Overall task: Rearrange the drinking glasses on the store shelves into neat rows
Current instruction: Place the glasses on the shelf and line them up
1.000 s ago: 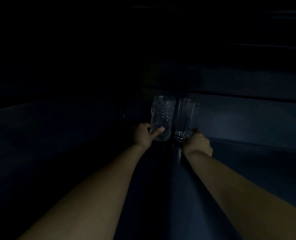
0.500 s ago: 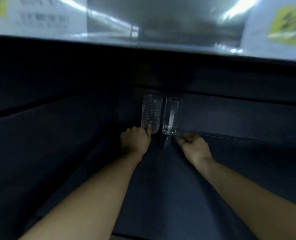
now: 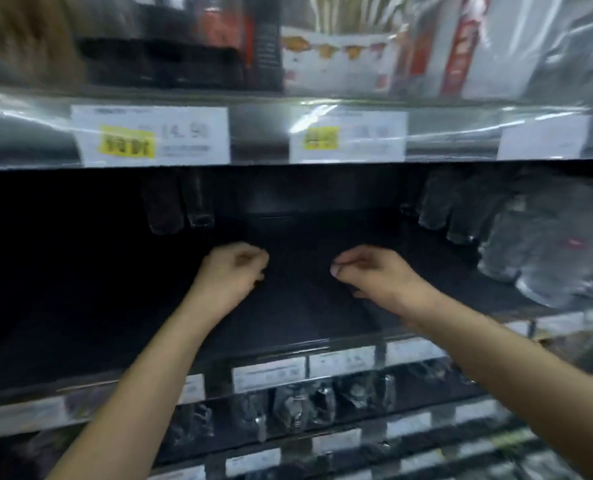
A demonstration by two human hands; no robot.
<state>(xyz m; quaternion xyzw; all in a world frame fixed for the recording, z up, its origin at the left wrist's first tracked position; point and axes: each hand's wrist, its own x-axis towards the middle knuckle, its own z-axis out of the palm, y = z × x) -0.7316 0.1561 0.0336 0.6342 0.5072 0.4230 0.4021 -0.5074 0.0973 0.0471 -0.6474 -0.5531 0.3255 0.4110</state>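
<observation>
On the dark store shelf, two drinking glasses stood together at the back left — the left hand and right hand hung nearer the front, fingers curled, holding nothing.

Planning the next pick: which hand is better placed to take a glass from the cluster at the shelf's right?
Probably the right. The right hand holds nothing and is nearer the glass cluster; the left hand, also holding nothing, would have to reach across it.

Left hand loosely fisted, right hand curled with fingers tucked, both forearms extended forward, empty
</observation>
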